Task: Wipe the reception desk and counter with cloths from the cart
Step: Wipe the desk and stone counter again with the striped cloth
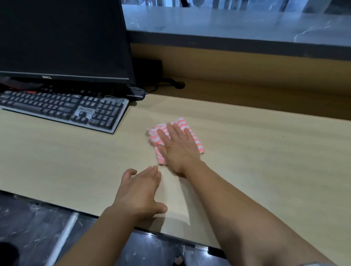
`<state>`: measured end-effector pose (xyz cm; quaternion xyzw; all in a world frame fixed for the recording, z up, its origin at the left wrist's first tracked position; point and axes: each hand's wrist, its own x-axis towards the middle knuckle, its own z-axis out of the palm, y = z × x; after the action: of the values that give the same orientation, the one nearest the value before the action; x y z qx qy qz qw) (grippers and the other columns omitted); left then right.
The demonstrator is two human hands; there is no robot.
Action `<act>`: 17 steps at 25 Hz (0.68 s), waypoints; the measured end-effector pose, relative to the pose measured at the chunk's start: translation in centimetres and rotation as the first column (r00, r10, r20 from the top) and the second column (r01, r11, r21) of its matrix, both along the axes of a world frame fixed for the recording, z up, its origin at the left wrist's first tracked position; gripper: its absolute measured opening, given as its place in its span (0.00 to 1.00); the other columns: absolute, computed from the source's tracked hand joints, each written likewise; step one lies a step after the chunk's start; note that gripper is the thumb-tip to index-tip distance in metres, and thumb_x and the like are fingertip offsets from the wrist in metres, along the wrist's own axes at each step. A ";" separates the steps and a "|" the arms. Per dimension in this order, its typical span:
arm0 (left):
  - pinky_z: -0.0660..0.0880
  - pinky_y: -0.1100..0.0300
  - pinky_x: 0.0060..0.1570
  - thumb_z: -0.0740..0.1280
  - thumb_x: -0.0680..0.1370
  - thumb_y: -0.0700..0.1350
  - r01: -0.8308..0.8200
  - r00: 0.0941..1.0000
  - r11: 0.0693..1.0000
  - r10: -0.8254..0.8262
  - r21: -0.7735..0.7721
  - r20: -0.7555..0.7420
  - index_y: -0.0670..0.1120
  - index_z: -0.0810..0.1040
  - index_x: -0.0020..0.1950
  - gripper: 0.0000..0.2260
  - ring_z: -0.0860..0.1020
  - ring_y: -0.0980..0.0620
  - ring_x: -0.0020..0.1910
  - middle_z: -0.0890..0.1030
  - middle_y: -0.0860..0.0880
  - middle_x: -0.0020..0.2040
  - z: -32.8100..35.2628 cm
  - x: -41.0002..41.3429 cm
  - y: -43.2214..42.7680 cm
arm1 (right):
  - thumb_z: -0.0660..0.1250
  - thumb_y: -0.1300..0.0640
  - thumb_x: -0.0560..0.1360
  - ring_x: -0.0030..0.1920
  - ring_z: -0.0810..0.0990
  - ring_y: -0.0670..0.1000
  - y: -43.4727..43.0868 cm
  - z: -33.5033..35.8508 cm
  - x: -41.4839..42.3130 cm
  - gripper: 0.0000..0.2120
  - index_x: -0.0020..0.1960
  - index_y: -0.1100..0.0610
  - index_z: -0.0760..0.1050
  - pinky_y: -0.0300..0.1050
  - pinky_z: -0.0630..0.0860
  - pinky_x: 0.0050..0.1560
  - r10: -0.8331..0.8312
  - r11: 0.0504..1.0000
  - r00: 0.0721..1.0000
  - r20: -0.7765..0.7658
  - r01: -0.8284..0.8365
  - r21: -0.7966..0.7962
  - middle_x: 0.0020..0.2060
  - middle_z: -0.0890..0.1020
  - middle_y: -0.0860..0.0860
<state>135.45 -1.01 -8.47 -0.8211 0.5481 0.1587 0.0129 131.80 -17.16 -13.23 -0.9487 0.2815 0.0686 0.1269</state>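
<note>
A folded pink-and-white striped cloth (156,137) lies on the light wooden desk (67,158), right of the keyboard. My right hand (179,148) presses flat on the cloth with its fingers straight, covering most of it. My left hand (140,193) rests on the desk near the front edge, fingers relaxed and holding nothing. Behind the desk runs the raised grey marble counter (235,23).
A dark Dell monitor (49,37) stands at the back left with a black keyboard (63,107) in front of it. Cables (166,85) and a small black box lie by the desk's back wall. The dark floor shows below the desk's front edge.
</note>
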 end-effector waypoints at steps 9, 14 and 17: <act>0.43 0.53 0.73 0.68 0.73 0.60 -0.025 1.000 0.996 0.026 0.087 -0.008 0.49 0.59 0.75 0.35 0.50 0.57 0.77 0.52 0.52 0.79 -0.3 -0.4 0.2 | 0.44 0.44 0.83 0.78 0.45 0.53 -10.7 -0.2 -15.3 0.26 0.79 0.47 0.48 0.54 0.45 0.76 -0.448 0.889 0.894 0.023 0.448 -0.094 0.79 0.48 0.51; 0.43 0.53 0.73 0.68 0.73 0.60 -0.014 1.000 0.997 0.015 0.081 -0.010 0.49 0.58 0.76 0.36 0.49 0.57 0.78 0.51 0.51 0.79 -0.6 -0.1 0.2 | 0.41 0.44 0.83 0.78 0.42 0.54 -10.2 -0.2 -15.2 0.26 0.80 0.48 0.43 0.55 0.42 0.76 -0.529 0.845 0.849 -0.019 0.525 -0.099 0.79 0.45 0.53; 0.43 0.53 0.74 0.67 0.73 0.61 -0.011 1.000 0.998 0.012 0.055 -0.024 0.49 0.58 0.75 0.36 0.48 0.57 0.78 0.51 0.52 0.80 -0.8 -0.1 0.5 | 0.42 0.45 0.83 0.78 0.40 0.54 -7.5 -0.1 -12.3 0.27 0.80 0.49 0.42 0.55 0.39 0.76 -0.532 0.846 0.846 -0.036 0.529 -0.068 0.79 0.43 0.53</act>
<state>135.39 -0.49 -9.24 -0.8216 0.5389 0.1840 0.0280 119.49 -24.62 -13.30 -0.8350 0.5376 0.0481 0.1070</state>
